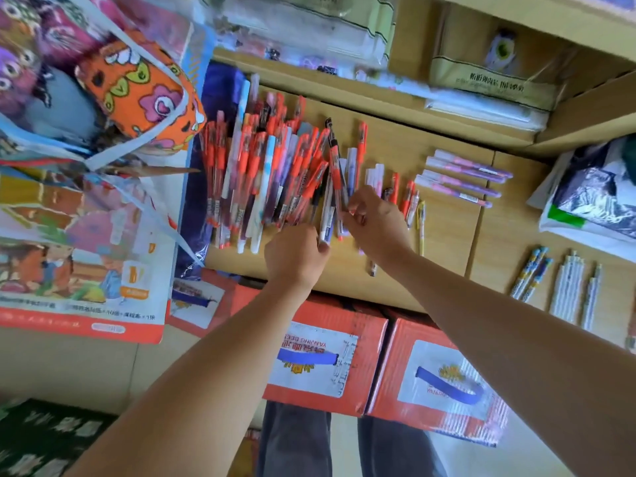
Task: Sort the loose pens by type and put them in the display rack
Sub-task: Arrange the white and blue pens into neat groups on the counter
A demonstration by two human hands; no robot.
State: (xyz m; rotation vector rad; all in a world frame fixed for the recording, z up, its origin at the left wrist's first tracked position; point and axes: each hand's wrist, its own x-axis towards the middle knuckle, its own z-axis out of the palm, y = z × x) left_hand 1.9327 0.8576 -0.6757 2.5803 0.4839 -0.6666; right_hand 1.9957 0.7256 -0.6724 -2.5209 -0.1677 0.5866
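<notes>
A big heap of loose pens (pixel 268 173), mostly red-orange with some white and blue ones, lies on the wooden shelf (pixel 444 235). My left hand (pixel 296 256) sits at the heap's near edge, its fingers curled round the lower end of a white and blue pen (pixel 326 228). My right hand (pixel 375 222) pinches the lower end of a red pen (pixel 335 173) that lies along the heap's right side. Sorted groups lie to the right: purple pens (pixel 464 177), blue patterned pens (pixel 531 275) and white pens (pixel 571 290).
A stack of printed bags and packs (pixel 86 166) crowds the left. Two red cartons (pixel 378 359) stand below the shelf's front edge. A plastic bag (pixel 595 197) lies at the right. Packaged goods (pixel 481 84) fill the shelf behind. A few single pens (pixel 409 201) lie by my right hand.
</notes>
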